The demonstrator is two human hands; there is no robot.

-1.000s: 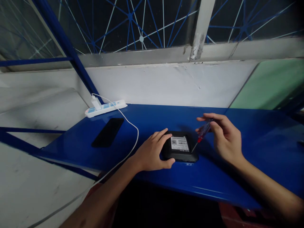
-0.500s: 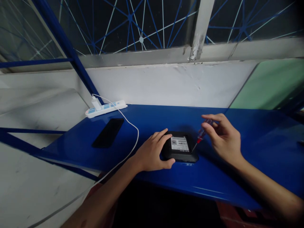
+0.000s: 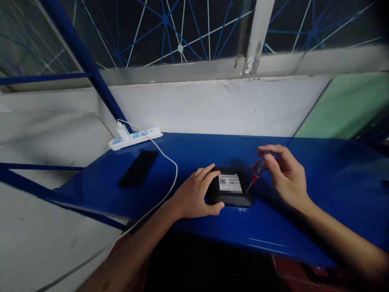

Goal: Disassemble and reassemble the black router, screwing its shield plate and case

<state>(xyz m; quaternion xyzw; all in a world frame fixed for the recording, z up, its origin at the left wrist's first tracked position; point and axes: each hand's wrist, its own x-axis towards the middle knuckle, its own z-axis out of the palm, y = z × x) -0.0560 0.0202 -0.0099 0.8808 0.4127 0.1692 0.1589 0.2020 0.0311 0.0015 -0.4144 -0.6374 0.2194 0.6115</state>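
A black, flat, squarish device (image 3: 234, 199) with a white printed label (image 3: 230, 183) lies on the blue table (image 3: 194, 150). My left hand (image 3: 199, 192) grips its left side, fingers over the top edge and thumb at the near edge. In my right hand (image 3: 287, 174) is a screwdriver (image 3: 259, 166) with a clear handle and a red collar, pinched between thumb and fingers. It leans, with its tip down at the right edge of the device. Whether the tip sits in a screw is too small to make out.
To the left lies a black phone-like slab (image 3: 138, 169). Behind it stands a white power strip (image 3: 136, 138) with a plugged-in charger (image 3: 122, 130). A white cable (image 3: 175, 174) runs across the table and past my left forearm. A wall (image 3: 194, 107) borders the far edge.
My right thumb and fingers have shifted slightly on the screwdriver handle, whose tip stays at the device's right edge. My left hand keeps its place on the device.
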